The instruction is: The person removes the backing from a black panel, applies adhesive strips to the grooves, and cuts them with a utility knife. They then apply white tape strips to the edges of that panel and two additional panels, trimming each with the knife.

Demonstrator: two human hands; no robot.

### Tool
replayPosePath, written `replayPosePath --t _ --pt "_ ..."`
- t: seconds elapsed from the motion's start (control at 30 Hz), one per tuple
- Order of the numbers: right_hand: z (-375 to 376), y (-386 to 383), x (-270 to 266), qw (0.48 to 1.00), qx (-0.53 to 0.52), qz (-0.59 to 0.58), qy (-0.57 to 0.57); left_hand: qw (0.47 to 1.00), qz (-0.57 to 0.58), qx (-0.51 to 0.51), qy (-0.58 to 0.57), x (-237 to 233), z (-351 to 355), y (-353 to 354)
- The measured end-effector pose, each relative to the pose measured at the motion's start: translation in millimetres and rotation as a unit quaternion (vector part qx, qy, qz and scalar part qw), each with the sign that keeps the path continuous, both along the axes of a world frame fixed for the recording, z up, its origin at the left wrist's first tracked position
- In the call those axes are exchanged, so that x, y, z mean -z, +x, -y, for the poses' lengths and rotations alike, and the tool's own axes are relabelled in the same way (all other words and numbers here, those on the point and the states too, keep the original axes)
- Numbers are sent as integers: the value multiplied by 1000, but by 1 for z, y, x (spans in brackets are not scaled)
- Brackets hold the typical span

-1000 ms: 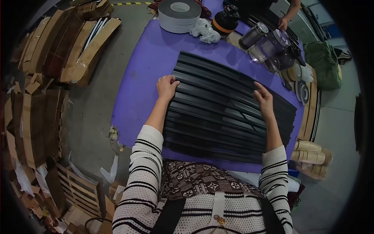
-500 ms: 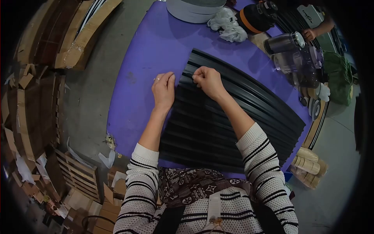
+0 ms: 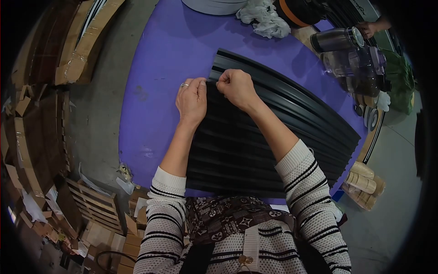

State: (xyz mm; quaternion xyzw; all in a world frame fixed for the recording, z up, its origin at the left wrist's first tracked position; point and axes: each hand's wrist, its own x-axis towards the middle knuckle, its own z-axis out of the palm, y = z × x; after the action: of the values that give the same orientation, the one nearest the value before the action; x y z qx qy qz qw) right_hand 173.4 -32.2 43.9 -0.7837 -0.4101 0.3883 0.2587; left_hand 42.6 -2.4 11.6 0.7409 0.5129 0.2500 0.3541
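Observation:
Black ribbed strips (image 3: 283, 125), laid side by side like a panel, cover much of the purple table (image 3: 150, 114). My left hand (image 3: 191, 100), with a ring on one finger, is at the strips' left end, its fingers curled and the thumb pressed against them. Just to the right, above the strips, my right hand (image 3: 238, 89) is closed in a pinch. The fingertips of both hands are close together over the end of one strip. Whatever lies between them is too small or hidden to make out.
A grey roll (image 3: 216, 5), a crumpled plastic bag (image 3: 263, 19), a metal tumbler (image 3: 335, 40) and a clear jug (image 3: 349, 66) stand along the far side. Another person's hand (image 3: 367, 29) shows beyond. Cardboard boxes (image 3: 45, 150) and a wooden pallet (image 3: 93, 203) are at left.
My left hand has moved up to the strips' left end, nearer my right hand. My right hand has shifted slightly up and left, still pinched. The view has shifted a little.

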Motion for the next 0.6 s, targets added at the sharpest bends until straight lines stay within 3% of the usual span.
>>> replayPosePath --t 0.23,0.4,0.47,0.6 --pt "-1 -3 2 1000 18 8 -17 996 -49 -7 -69 -12 0 5" --pt "3 3 2 999 20 -38 5 999 4 6 -39 -3 -3 -4" --pt "3 4 -2 992 48 -112 -18 999 19 11 -41 -4 -2 -4" --pt "1 3 3 995 38 -85 -25 999 2 8 -47 -5 -4 -2"
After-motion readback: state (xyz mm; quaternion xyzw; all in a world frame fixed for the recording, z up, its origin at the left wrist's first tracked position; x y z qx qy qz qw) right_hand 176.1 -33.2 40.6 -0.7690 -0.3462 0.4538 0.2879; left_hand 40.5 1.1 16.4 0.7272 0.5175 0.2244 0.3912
